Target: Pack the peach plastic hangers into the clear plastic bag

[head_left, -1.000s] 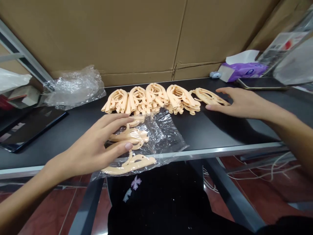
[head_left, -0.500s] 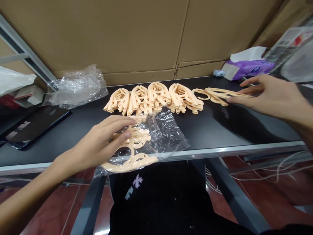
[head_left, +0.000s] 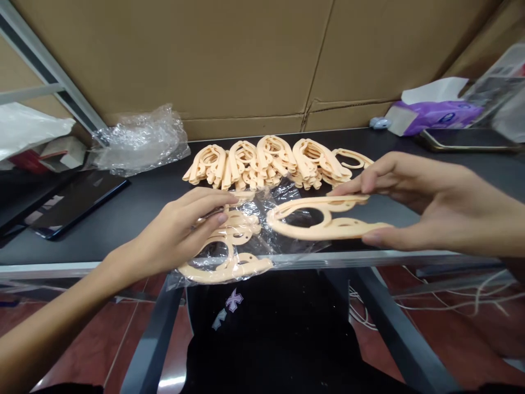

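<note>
My right hand [head_left: 418,202] grips a beige folding hanger [head_left: 320,227] between thumb and fingers, its ringed end pointing left over the clear plastic bag. My left hand [head_left: 184,230] is closed on the bag [head_left: 283,241], thumb and fingers pinching it at its left part. Inside the bag lie several beige hangers [head_left: 246,268], partly hidden by my left hand. Behind the bag, several piles of the same beige hangers [head_left: 274,158] stand in a row on the black table. Another single hanger [head_left: 355,157] lies at the row's right end, beyond my right fingers.
Crumpled clear plastic [head_left: 141,142] and a dark tablet-like device [head_left: 82,202] are at the left. A purple tissue pack [head_left: 443,115], a small light-blue object [head_left: 380,123] and a phone [head_left: 467,139] lie at the back right. Cardboard [head_left: 246,60] stands behind the table.
My right hand has moved left and nearer with a hanger taken from the right side of the row, holding it beside the bag. My left hand stays on the bag.
</note>
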Available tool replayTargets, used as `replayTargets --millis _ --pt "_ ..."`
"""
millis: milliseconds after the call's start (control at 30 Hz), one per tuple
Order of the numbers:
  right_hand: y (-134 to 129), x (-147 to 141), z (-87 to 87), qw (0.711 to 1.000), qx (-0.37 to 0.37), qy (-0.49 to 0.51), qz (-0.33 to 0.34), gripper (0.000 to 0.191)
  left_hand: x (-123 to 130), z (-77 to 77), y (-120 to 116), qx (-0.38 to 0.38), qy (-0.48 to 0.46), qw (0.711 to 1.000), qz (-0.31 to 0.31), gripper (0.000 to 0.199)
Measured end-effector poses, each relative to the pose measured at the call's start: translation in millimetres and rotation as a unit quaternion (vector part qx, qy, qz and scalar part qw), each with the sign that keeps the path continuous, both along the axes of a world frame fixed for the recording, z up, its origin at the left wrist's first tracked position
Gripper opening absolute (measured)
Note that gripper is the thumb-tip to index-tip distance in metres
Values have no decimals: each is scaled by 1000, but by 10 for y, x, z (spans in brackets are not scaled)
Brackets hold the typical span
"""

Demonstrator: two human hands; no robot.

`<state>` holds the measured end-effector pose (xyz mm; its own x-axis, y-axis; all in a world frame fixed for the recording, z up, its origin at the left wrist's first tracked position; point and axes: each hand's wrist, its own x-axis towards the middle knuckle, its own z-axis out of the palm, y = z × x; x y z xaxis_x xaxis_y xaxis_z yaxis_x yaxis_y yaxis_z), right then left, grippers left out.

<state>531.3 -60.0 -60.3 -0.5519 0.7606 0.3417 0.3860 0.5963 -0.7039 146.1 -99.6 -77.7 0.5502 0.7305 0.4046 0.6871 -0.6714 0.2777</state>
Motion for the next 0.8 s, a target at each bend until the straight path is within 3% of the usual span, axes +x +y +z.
replayTargets --millis 133,333,633,800 --pt "49 -250 -11 997 4 -19 81 37 1 -22 11 -4 -5 1000 9 35" --pt "155 -586 -12 988 -38 -53 138 36 14 -10 17 -15 -5 1000 10 35" --pt "217 -563 -48 987 -64 -44 141 36 29 -3 27 -16 -12 1000 17 34" --pt "100 -736 -59 981 -83 -30 170 37 30 -11 30 -36 -4 999 23 36"
